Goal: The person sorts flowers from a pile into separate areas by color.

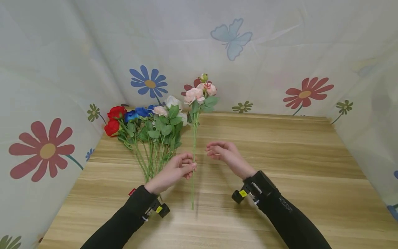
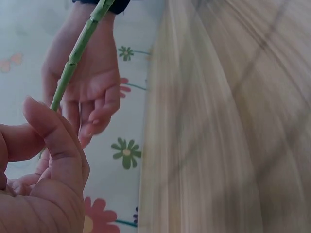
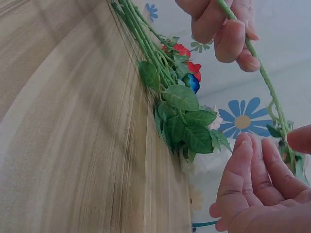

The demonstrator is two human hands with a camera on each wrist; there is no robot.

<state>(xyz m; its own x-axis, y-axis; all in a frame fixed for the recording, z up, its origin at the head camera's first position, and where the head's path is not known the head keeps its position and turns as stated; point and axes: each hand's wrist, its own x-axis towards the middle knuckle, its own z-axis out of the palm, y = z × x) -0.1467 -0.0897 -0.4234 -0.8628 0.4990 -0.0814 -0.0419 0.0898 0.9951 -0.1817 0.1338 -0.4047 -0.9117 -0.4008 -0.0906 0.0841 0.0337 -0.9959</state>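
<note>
Between its thumb and fingers, my left hand [image 1: 175,170] pinches the thin green stem [image 2: 77,51] of a pale pink rose spray [image 1: 195,95]. The spray stands nearly upright above the table, its blooms and a small bud at the top and the bare stem end below the hand. To the right of the stem is my right hand [image 1: 229,157], fingers loosely bent and apart from it, holding nothing. In the right wrist view, the right hand's fingers [image 3: 235,170] are close to the stem's leafy upper part.
Left of the spray, a bunch of stemmed flowers lies on the wooden table [image 1: 273,148]: red roses [image 1: 112,128], blue roses [image 1: 143,111], a white rose [image 1: 173,102] and a pink one [image 1: 160,110]. A flower-printed curtain [image 1: 267,69] surrounds the table's back and sides.
</note>
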